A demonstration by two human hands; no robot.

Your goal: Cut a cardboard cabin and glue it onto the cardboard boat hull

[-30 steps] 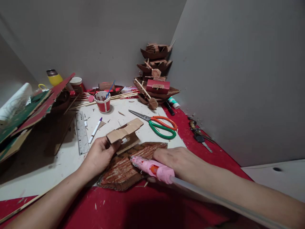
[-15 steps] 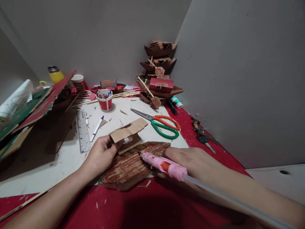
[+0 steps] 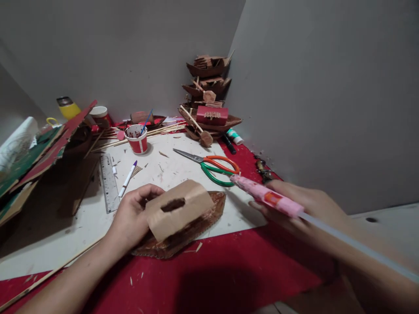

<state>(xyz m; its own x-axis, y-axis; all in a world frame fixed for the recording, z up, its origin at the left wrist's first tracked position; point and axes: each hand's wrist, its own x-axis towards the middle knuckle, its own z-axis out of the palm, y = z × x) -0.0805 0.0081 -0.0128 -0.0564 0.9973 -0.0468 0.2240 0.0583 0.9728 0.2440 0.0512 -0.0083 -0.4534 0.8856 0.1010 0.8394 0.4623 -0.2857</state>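
Observation:
In my left hand (image 3: 132, 213) is a bent cardboard piece (image 3: 193, 203) with a ragged hole in its top, its fingers closed at the left end. The piece sits over a brown-painted cardboard boat (image 3: 214, 213), covering much of it; whether they touch I cannot tell. My right hand (image 3: 301, 205) grips a pink hot glue gun (image 3: 281, 201), with a long clear glue stick (image 3: 340, 235) trailing from its back. The gun's nozzle is right of the boat, apart from it, in front of the scissors' handles.
Open scissors (image 3: 216, 168) lie behind the boat. Further back are a paint cup (image 3: 137, 141) with a brush, and stacked model boats (image 3: 211, 115). To the left are a marker (image 3: 127, 179), a clear ruler (image 3: 109, 183) and leaning cardboard sheets (image 3: 59, 146).
My right hand has drawn the glue gun away from the boat to the right. My left hand has turned the cardboard piece over the boat, so its holed top now shows.

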